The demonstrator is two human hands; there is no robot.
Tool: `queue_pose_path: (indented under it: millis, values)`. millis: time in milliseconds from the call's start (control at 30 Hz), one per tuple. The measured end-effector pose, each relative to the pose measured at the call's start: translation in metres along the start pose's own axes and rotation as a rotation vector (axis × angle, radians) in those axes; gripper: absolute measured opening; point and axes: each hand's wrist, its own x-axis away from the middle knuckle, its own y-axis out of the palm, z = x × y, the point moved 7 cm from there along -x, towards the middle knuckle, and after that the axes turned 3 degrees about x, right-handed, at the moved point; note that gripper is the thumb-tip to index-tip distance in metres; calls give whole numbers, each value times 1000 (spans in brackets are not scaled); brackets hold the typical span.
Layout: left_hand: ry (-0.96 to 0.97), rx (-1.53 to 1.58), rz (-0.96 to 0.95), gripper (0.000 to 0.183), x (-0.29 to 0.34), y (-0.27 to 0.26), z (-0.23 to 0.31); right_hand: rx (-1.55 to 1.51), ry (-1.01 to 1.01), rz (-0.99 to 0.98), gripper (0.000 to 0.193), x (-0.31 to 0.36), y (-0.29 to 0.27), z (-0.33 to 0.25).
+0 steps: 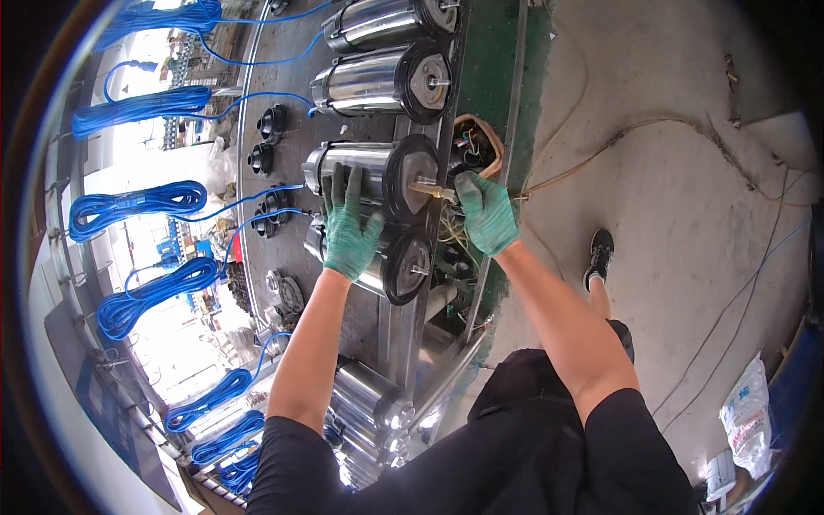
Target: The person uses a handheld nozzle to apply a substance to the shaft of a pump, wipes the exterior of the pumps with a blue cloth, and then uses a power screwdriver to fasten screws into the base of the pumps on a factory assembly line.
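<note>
My left hand, in a green glove, lies with fingers apart on a shiny steel motor cylinder with a black end ring. The cylinder lies on its side on the workbench, its end face toward the right. My right hand, also gloved, is closed round a brass-coloured nozzle-like tool. Its tip points left at the shaft in the middle of that end face; whether they touch I cannot tell. Close below lies another steel cylinder with a bare shaft, partly under my left hand.
More steel cylinders lie farther along the bench. Bundled blue cables hang at the left, joined to the cylinders. Black caps stand behind them. An open box with wires sits beside my right hand. A tan hose crosses the floor.
</note>
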Motion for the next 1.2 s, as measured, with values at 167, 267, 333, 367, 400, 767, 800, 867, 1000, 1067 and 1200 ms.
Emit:
queue_pose_path:
  millis: [167, 267, 333, 367, 400, 767, 800, 867, 1000, 1067, 1200]
  values:
    - [14, -52, 20, 77, 1, 6, -5, 48, -3, -3, 57, -1, 1, 7]
    - [5, -104, 20, 78, -1, 4, -5, 49, -28, -31, 58, -8, 1, 5]
    - [4, -120, 6, 77, -3, 6, -3, 35, -28, -63, 57, -11, 1, 9]
    - [5, -129, -4, 77, -1, 6, -2, 28, -19, -91, 57, -12, 4, 15]
    - [3, -140, -13, 77, 2, 5, -2, 19, -10, -123, 56, -12, 8, 14]
    - [-16, -80, 12, 70, 6, 2, 5, 166, -85, -84, 57, -12, 8, 9]
    - [-16, -88, 15, 70, 6, 3, 5, 187, -104, -81, 56, -13, 9, 10]
    - [-15, -103, 21, 69, 6, 3, 4, 177, -74, -95, 51, -15, 10, 17]
    - [-14, -70, 57, 69, 6, 2, 4, 187, -49, -120, 53, -13, 13, 17]
    - [-7, -56, 63, 68, 7, 2, 4, 142, -47, -105, 54, -9, 13, 12]
    - [-29, -30, 74, 68, 4, 0, 9, 157, -33, -77, 53, -5, 9, 8]
